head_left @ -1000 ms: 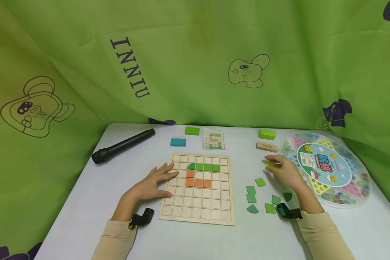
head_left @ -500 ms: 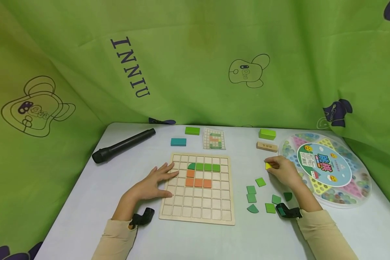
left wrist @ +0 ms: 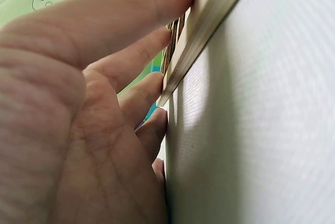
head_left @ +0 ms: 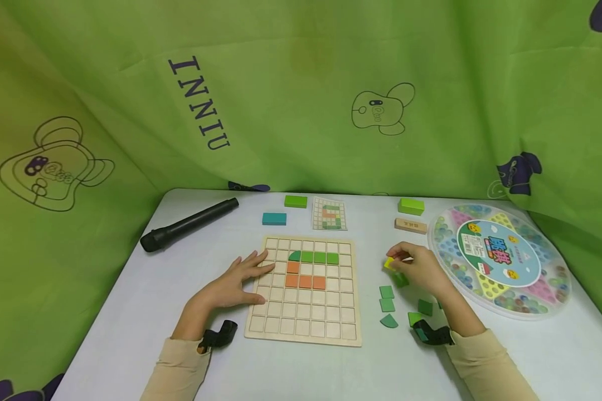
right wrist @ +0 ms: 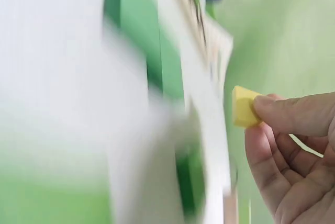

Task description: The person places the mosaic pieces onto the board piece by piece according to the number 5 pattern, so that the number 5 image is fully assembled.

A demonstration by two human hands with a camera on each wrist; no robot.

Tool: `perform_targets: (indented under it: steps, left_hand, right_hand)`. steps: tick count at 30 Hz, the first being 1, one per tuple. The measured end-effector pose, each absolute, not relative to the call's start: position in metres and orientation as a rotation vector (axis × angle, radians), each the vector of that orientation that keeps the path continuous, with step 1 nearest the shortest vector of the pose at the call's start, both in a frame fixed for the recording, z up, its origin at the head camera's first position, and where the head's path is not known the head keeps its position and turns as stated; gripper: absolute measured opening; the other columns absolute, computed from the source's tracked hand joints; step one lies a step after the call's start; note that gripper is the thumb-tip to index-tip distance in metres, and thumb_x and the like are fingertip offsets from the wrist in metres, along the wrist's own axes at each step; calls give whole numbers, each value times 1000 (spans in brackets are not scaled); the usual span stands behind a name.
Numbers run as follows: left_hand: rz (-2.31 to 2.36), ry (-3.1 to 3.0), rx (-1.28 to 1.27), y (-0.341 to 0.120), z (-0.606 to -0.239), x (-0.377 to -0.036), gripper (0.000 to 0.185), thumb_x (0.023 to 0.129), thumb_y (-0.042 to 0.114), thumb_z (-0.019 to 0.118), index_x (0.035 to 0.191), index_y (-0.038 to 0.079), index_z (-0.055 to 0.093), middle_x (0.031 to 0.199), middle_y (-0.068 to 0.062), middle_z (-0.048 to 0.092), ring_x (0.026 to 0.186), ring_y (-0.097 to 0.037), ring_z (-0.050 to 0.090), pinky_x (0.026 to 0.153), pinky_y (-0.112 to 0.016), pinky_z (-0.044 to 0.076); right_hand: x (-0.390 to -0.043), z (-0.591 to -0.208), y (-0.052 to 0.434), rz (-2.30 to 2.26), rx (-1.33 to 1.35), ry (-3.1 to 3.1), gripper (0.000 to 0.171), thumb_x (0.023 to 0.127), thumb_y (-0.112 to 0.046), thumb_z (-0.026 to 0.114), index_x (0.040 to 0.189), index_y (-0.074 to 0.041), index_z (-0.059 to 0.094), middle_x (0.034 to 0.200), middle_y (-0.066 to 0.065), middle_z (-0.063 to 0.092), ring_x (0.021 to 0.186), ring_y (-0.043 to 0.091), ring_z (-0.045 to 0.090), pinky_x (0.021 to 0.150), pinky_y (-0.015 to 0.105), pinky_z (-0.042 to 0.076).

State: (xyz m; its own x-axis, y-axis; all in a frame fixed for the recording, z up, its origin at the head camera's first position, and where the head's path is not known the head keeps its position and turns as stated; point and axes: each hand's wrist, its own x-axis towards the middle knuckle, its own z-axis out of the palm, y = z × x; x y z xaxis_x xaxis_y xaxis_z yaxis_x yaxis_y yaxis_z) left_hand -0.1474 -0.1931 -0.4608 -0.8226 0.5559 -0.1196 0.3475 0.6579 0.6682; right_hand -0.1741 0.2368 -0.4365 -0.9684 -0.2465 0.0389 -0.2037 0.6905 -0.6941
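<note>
The right hand (head_left: pixel 421 270) pinches a small yellow square wooden tile (head_left: pixel 389 263) between thumb and fingertips (right wrist: pixel 272 106), lifted off the white table (head_left: pixel 130 312). Just below the grip lie loose green wooden tiles (head_left: pixel 387 298). To its left sits the square wooden grid board (head_left: pixel 306 326), bearing a row of green pieces (head_left: pixel 320 257) and orange pieces (head_left: pixel 306 282). The left hand (head_left: pixel 231 287) lies flat, fingers straight, pressing on that board's left edge, gripping nothing. To the right of the pinch lies a round plastic marble game case (head_left: pixel 501 262).
</note>
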Motion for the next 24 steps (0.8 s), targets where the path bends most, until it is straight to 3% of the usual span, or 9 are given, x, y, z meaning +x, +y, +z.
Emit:
perform_targets:
  steps: [11,24]
  left_hand:
    - [943,2554,714,-194,-459,-147,76,78,35,75,144,17,42,159,-8,17,147,-33,5,117,-55,-2]
    - [935,2559,718,-194,-461,-148,77,78,35,76,144,17,42,159,-8,17,147,-33,5,117,-56,-1]
  right_hand:
    - [-158,-446,150,-1243,-571,2541,9,85,-2,66,91,-8,68,82,1,64,78,13,57,67,23,52]
    - [-163,-455,130,-1200,-574,2521,11,84,-2,66,92,-8,69,80,-1,62,74,12,55,63,20,47]
